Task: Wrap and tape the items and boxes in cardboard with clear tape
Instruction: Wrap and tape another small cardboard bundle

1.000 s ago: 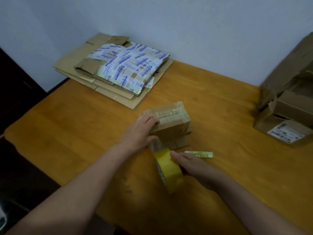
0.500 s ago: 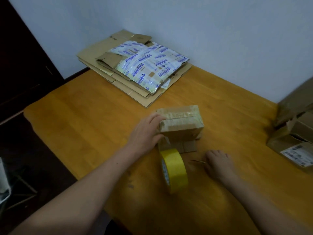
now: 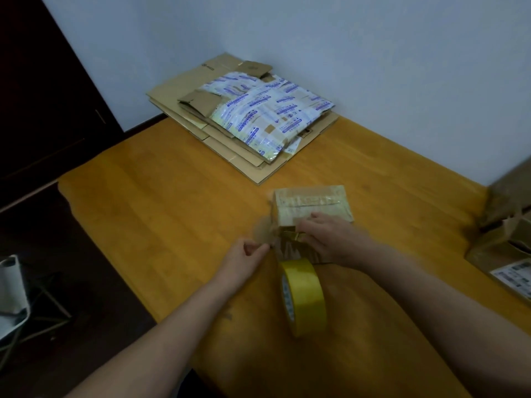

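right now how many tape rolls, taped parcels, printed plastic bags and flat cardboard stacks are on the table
tape roll: 1
taped parcel: 1
printed plastic bag: 1
flat cardboard stack: 1
total: 4
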